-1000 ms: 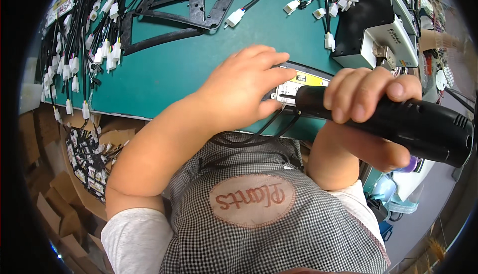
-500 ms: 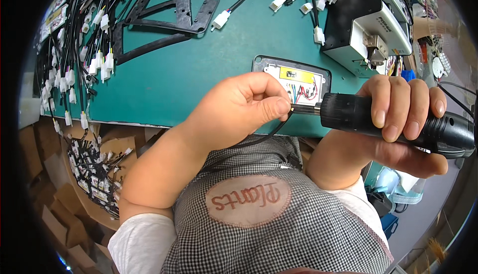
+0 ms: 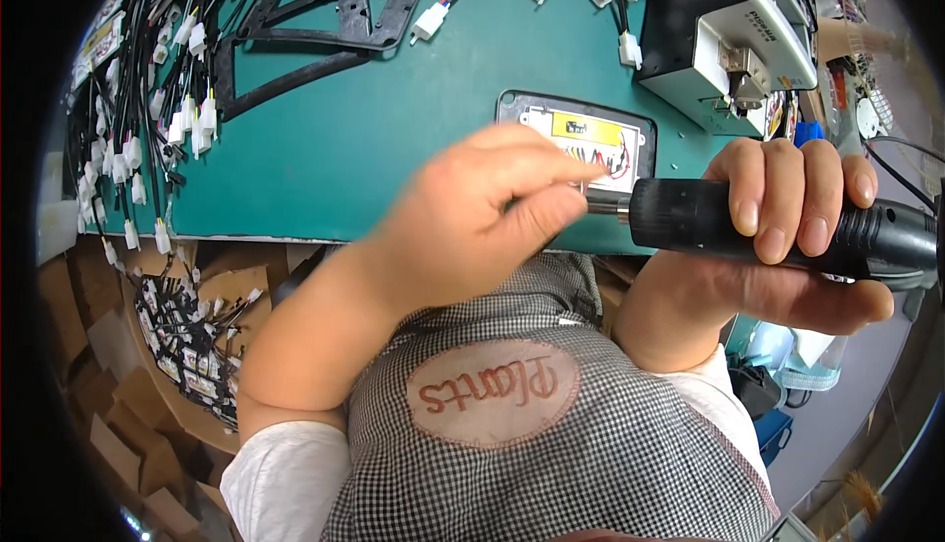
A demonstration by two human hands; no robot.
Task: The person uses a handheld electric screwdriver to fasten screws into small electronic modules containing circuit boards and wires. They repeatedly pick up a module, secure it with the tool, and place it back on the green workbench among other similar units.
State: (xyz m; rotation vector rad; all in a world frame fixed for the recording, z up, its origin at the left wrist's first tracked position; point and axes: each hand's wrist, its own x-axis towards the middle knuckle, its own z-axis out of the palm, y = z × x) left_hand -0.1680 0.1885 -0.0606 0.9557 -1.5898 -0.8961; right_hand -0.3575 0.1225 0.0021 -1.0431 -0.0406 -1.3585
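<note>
The right hand is wrapping its fingers around a black, cylindrical, screwdriver-like power tool, with the thumb lying along the underside. The left hand is bringing its thumb and forefinger close together at the tool's slim metal shaft; motion is blurring it, so I cannot tell whether those fingertips are pinching anything.

A shallow black plastic housing with rounded corners is lying on the green desk, just beyond the left hand's fingers and the tool's tip. It is holding a white rectangular board that is carrying a yellow strip and thin coloured wires. The left hand is partly covering the housing's near edge, and whether it is touching there is hidden.

The tool's long axis is running roughly sideways, its tip pointing left at the left fingertips rather than down at the board. The housing's long axis is also running mostly left to right, its far edge slanting slightly toward the person at the right. From the right hand, the housing is lying to the left and farther out; the left hand is clearly the nearer one.

Beyond, open black plastic frames are resting near a white plastic connector on a black cable.
</note>
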